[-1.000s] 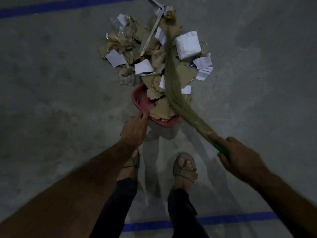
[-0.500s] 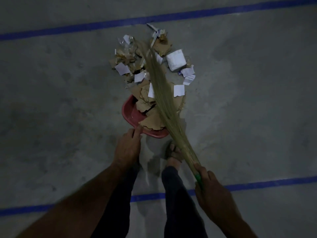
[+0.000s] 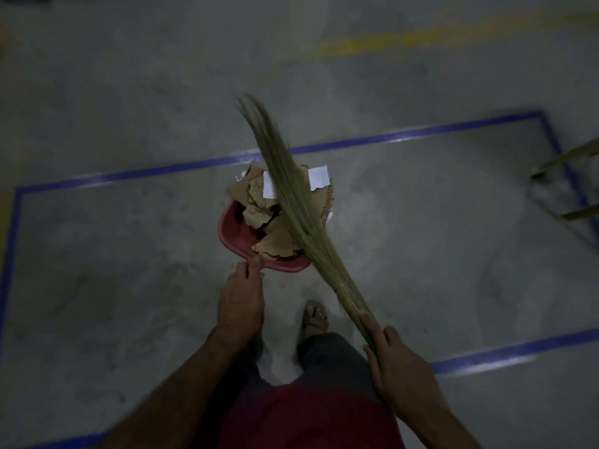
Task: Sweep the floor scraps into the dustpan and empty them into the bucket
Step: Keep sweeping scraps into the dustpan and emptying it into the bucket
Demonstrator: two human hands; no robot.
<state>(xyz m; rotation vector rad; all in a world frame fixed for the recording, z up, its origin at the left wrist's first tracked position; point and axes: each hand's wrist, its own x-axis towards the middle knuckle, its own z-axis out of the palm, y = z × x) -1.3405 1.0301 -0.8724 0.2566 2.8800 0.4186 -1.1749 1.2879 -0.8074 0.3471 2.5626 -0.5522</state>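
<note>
**Dustpan loaded, bucket not in view**

The red dustpan (image 3: 241, 236) is heaped with cardboard and paper scraps (image 3: 275, 218). Your left hand (image 3: 240, 298) holds its near edge, thumb on the rim. Your right hand (image 3: 400, 367) grips the broom (image 3: 293, 202) by its handle, bristles lying across the load. Sweeping looks done for this load; emptying remains. Blue floor lines (image 3: 389, 136) surround you.

My red dustpan (image 3: 240, 236), heaped with torn brown cardboard scraps (image 3: 275, 244) and white paper pieces (image 3: 318, 178), sits tilted above the grey floor (image 3: 129, 254), my straw broom (image 3: 291, 202) lying slantwise across the load.
</note>
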